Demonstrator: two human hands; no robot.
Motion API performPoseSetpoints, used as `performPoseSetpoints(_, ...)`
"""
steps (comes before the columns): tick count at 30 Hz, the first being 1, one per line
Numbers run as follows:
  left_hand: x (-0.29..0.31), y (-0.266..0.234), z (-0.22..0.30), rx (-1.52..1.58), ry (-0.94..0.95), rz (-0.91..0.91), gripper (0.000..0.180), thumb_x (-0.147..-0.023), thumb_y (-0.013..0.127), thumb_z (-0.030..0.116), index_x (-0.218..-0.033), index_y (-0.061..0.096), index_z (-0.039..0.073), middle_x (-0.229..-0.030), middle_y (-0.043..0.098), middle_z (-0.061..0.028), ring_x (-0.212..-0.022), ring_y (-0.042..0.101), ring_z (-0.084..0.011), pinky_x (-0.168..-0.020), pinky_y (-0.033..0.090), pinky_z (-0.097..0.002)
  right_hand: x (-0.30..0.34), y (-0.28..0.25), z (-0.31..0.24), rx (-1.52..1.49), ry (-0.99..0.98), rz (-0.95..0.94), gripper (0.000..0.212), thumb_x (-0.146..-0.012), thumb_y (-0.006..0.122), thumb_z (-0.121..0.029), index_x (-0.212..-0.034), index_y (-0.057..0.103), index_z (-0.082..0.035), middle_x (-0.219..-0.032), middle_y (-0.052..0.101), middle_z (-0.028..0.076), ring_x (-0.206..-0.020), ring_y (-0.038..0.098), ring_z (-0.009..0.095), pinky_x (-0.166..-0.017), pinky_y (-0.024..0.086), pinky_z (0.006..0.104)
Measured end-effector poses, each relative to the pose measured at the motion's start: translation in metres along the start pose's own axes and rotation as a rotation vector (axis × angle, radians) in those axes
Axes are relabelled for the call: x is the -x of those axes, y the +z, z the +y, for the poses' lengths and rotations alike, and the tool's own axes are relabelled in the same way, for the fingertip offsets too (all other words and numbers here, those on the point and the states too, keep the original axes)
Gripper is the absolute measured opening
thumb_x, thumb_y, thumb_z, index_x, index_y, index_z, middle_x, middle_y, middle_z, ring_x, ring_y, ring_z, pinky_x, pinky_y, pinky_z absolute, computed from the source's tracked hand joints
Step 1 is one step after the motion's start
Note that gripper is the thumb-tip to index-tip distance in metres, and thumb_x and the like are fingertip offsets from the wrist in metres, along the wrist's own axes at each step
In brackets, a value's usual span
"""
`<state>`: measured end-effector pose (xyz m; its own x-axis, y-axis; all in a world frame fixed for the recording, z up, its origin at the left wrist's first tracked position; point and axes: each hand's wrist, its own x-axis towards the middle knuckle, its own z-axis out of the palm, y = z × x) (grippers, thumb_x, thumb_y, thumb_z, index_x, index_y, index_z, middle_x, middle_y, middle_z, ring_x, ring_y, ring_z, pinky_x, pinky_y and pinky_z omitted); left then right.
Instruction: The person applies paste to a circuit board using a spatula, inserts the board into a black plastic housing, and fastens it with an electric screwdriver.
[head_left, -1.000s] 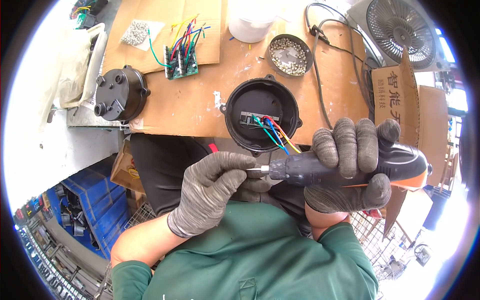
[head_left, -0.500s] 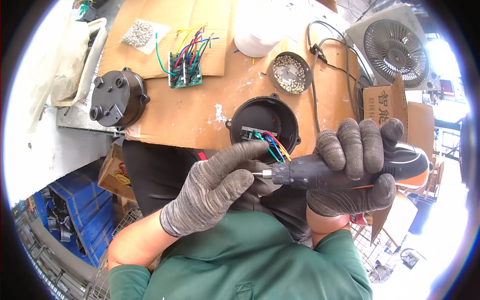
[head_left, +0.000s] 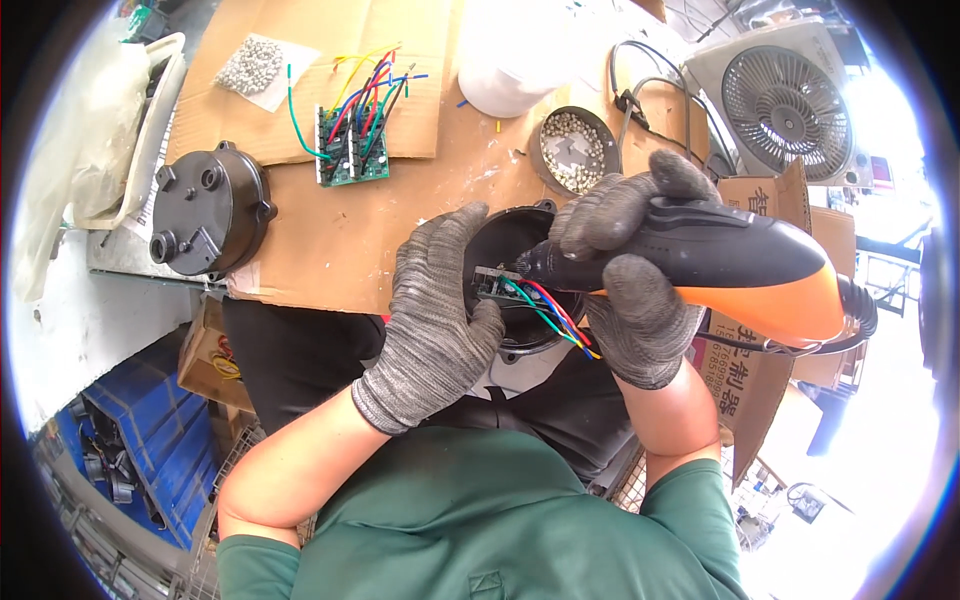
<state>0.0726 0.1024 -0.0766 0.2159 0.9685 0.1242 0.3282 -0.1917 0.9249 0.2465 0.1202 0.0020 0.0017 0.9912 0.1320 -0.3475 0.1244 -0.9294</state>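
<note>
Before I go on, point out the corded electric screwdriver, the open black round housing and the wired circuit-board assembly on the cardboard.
Corded electric screwdriver (head_left: 718, 250): head view, black upper body.
Open black round housing (head_left: 503, 236): head view, dark inner wall.
Wired circuit-board assembly (head_left: 352, 158): head view, middle of its face.

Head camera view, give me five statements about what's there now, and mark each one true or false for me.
1. The right hand holds a black-and-orange power tool. True.
2. The left hand grips that power tool too. False: it is at the left side of the open black housing.
3. Colored wires come out of the open black housing. True.
4. A wired circuit board lies on cardboard. True.
5. The round dish of small metal pieces is left of that board. False: the dish is to its right.
</note>
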Motion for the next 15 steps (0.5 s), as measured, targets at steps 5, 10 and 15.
performPoseSetpoints(5,0.002,0.003,-0.004,0.018,-0.012,0.012,0.075,-0.072,0.062,-0.006,-0.145,0.047,0.001,-0.134,0.053,-0.0249,-0.125,0.048,-0.0463,-0.113,0.036,-0.0534,0.0,0.003,0.007,0.04,0.042,-0.013,0.076,-0.086,0.085,-0.016,-0.15,0.045,-0.009,-0.095,0.062,0.004,-0.087,0.063,0.02,-0.083,0.055,0.0408)
performPoseSetpoints(10,0.007,0.007,-0.011,0.145,-0.036,-0.002,0.078,-0.072,0.063,-0.006,-0.147,0.045,0.002,-0.136,0.052,-0.025,-0.129,0.047,-0.0464,-0.117,0.034,-0.0526,0.003,0.006,0.003,0.07,0.089,-0.023,0.074,-0.087,0.085,-0.018,-0.149,0.045,-0.01,-0.096,0.063,0.005,-0.09,0.064,0.021,-0.086,0.055,0.0397)
performPoseSetpoints(15,0.006,0.005,-0.012,0.196,-0.027,-0.018,0.079,-0.07,0.063,-0.006,-0.147,0.046,0.002,-0.136,0.052,-0.0254,-0.13,0.047,-0.0462,-0.116,0.035,-0.0527,0.004,0.008,0.0,0.071,0.108,-0.052,0.074,-0.086,0.086,-0.016,-0.148,0.046,-0.009,-0.098,0.063,0.006,-0.093,0.064,0.021,-0.089,0.055,0.0396)
